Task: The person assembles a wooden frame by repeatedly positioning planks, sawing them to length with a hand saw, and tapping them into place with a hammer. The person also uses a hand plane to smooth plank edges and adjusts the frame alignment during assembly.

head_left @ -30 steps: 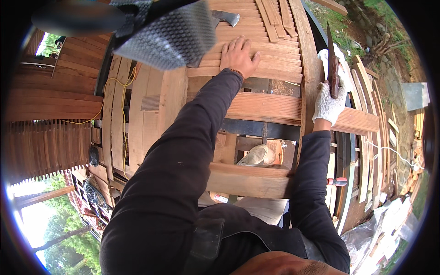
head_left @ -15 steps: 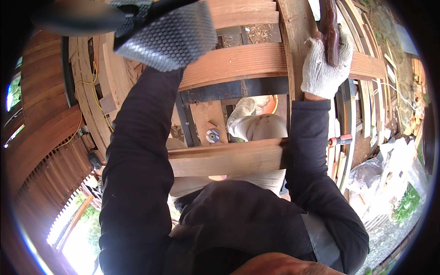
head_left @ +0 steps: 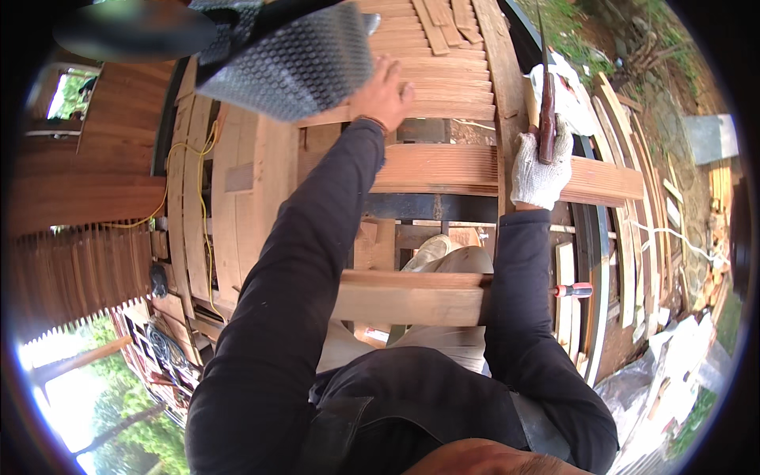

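My right hand point(head_left: 541, 170), in a white knit glove, is closed around the brown wooden handle of a handsaw point(head_left: 548, 119). Its thin blade, seen nearly edge-on, points away from me, just right of a long wooden beam point(head_left: 507, 87). My left hand point(head_left: 384, 96) is bare, its fingers spread over a row of grooved reddish boards point(head_left: 443, 83); whether it touches them I cannot tell. Part of that hand borders a grey dimpled sheet point(head_left: 297, 67) that covers the upper left.
Across my legs lies a board point(head_left: 412, 299). To the right are a red-and-black-handled screwdriver point(head_left: 573, 290), narrow wood strips point(head_left: 625, 269) and crumpled clear plastic point(head_left: 653, 376). A yellow cord point(head_left: 207, 222) runs over planks on the left. Offcuts point(head_left: 447, 24) lie on the far boards.
My left hand has come out from behind the grey sheet, reaching right. The view has shifted, showing more of the far boards. The handsaw's blade now shows, still in my right hand.
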The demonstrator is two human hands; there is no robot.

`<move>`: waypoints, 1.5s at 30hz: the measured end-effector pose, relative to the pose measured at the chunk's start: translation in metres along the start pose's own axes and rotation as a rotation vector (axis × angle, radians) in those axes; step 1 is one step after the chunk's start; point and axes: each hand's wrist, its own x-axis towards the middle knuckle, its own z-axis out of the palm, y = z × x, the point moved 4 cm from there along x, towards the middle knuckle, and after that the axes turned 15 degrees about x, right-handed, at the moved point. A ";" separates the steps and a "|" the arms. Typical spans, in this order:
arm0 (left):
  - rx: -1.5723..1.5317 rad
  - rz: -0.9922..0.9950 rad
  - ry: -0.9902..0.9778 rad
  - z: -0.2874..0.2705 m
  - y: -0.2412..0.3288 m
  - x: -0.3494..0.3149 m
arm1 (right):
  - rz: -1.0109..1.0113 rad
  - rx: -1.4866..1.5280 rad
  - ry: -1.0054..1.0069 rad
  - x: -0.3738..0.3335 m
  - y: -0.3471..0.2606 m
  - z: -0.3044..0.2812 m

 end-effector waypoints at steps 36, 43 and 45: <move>-0.122 -0.101 -0.110 -0.189 0.002 -0.329 | -0.521 -0.476 -0.897 -0.059 -0.134 0.139; -0.132 -0.119 -0.197 -0.195 0.004 -0.325 | -0.602 -0.386 -0.921 -0.031 -0.106 0.189; -0.140 -0.107 -0.164 -0.192 0.004 -0.324 | -0.629 -0.317 -0.951 -0.025 -0.103 0.191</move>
